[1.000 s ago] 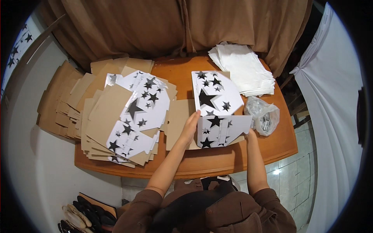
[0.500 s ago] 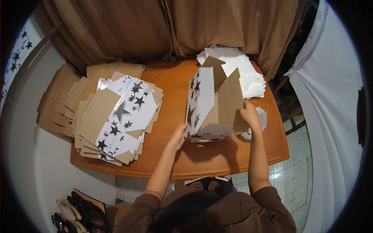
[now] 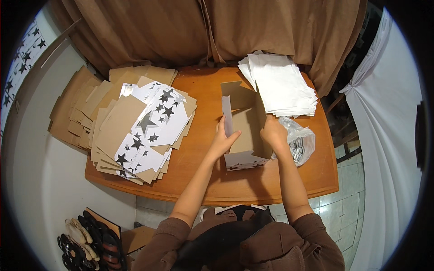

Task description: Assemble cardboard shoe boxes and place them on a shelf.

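Observation:
Between my hands stands a cardboard box (image 3: 245,122), its brown inside facing up and its top open. White walls with dark stars show on its outer side. My left hand (image 3: 223,139) grips the left wall, thumb over the edge on the inside. On the opposite side, my right hand (image 3: 274,134) is closed on the right wall, its fingertips partly hidden. A clear plastic bag (image 3: 300,141) with small grey pieces in it lies just right of my right hand.
A stack of flat star-printed cardboard blanks (image 3: 149,131) covers the table's left side, with plain brown sheets (image 3: 74,108) behind it. White paper sheets (image 3: 282,83) are piled at the back right. A brown curtain (image 3: 158,34) hangs behind the wooden table (image 3: 199,149).
The box has turned from tilted to more upright, its opening now facing up. My left hand has moved up along its wall. The plastic bag has come into fuller view.

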A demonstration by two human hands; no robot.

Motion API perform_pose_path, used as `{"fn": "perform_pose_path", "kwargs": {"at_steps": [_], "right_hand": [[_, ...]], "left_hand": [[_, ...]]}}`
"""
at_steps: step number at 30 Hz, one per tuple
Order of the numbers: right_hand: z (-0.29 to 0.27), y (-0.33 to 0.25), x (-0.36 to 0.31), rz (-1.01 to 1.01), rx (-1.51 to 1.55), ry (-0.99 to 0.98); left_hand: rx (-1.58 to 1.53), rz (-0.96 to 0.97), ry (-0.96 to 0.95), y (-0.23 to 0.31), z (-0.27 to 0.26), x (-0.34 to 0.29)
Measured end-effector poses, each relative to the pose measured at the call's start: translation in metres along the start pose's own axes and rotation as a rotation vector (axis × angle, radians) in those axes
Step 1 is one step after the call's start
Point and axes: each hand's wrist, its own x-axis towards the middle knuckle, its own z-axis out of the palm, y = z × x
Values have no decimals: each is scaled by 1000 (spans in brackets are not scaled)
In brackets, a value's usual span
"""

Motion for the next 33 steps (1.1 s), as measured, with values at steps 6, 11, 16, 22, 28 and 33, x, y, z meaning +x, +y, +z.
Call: {"fn": "perform_pose_path", "kwargs": {"at_steps": [6,11,16,22,28,33], "right_hand": [[26,23,1,12,79,-89],[30,46,7,-13,202,-77],[21,69,12,-147,557,-198],[29,87,17,-178,735,-233],[29,72,6,-73,629,-143],[35,56,-5,-9,433,-166]], "left_hand": [[-305,-66,-72,-19,-4,-11],[51,64,155,-21,-3,-27],[1175,951,586,-26,-12,-37],[1072,542,-360,-29,-8,-39],[1168,186,-468,-21,-9,-20],[1159,19,-661,1,2,-24]]}}
